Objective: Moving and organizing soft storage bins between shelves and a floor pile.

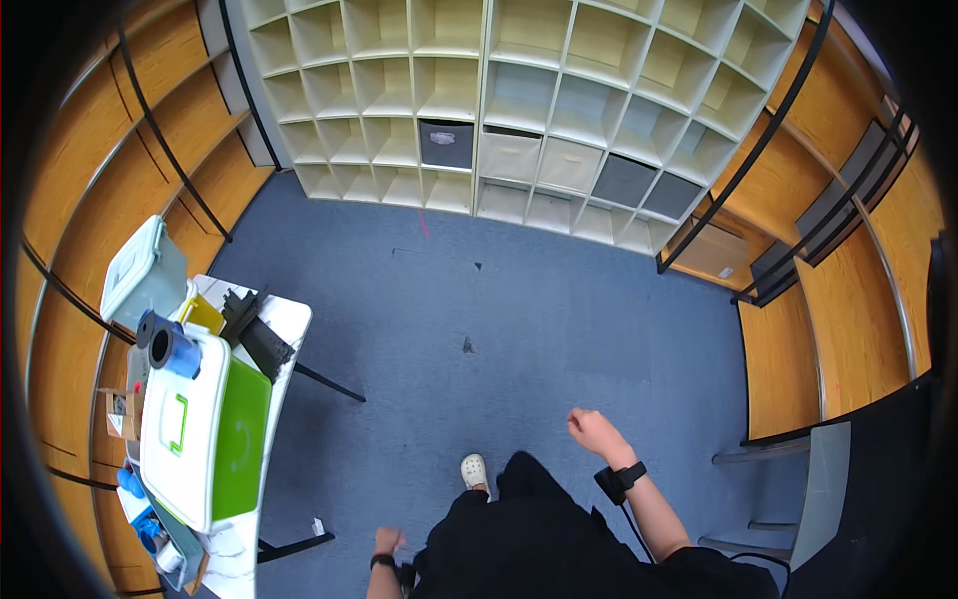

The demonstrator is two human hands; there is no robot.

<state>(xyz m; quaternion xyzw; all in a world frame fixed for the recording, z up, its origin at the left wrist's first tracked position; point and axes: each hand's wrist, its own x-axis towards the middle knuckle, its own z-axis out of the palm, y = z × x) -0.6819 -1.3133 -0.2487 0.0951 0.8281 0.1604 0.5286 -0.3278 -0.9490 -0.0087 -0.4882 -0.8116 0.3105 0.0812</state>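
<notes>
My right hand [597, 435] is held out over the blue floor [519, 329], its fingers curled in with nothing showing in them. A black band with a cable [621, 479] sits on that wrist. Low in the picture, my left hand [389, 541] hangs beside my dark clothes, touching nothing that I can see. It is small and a little blurred, so its fingers are hard to make out. Nearest to it is the white marble-patterned table [232, 559] on the left. On that table stands a green storage box [240, 439] with a white lid.
A pale blue lidded bin [150, 268], a blue spool [176, 353], a yellow container [205, 313] and black parts [261, 344] crowd the table. Ahead stands a white cube shelf [449, 95] with some fabric bins [446, 144]. Wooden shelves [848, 339] line both sides. A grey chair [824, 489] is at right.
</notes>
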